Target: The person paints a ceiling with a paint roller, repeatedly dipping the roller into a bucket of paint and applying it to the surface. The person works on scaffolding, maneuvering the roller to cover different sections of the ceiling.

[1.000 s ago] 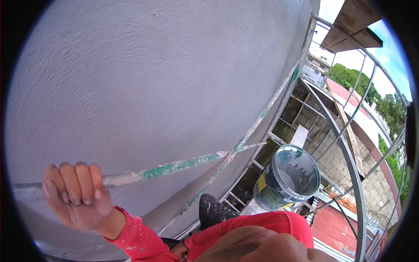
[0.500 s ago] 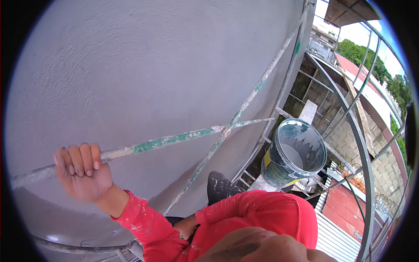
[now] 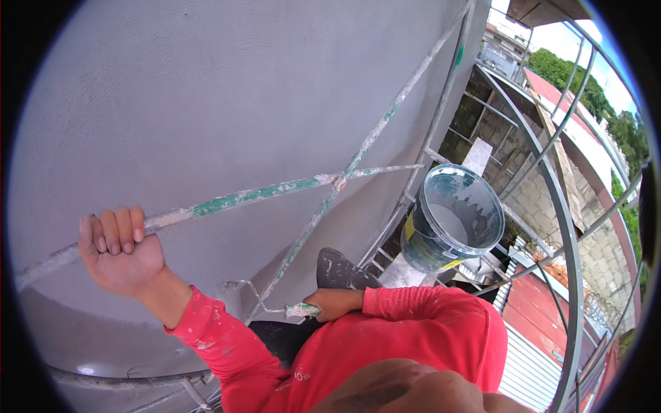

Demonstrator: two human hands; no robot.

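Observation:
My left hand (image 3: 124, 248) grips a scaffold brace pipe (image 3: 241, 200) with flaking green paint, fingers curled over it. Close to my body, my right hand (image 3: 335, 303) is closed round the handle of a paint roller frame (image 3: 303, 310). Its bent, plaster-smeared wire reaches left, behind or beside a second brace (image 3: 306, 224) that crosses the first. I cannot make out a roller sleeve on the wire. Beyond both braces stands a grey plastered wall (image 3: 227, 96).
A dark bucket (image 3: 420, 243) with grey paint or slurry inside stands to the right on a narrow plank (image 3: 403, 272). Curved metal scaffold framing (image 3: 570, 241) rises along the right. Beyond it lie a block wall (image 3: 609, 258) and a red metal roof (image 3: 533, 320) lower down.
My right hand has come up and away from my lap, bringing the paint roller frame into view. The left hand keeps its grip on the pipe. The whole view has shifted slightly.

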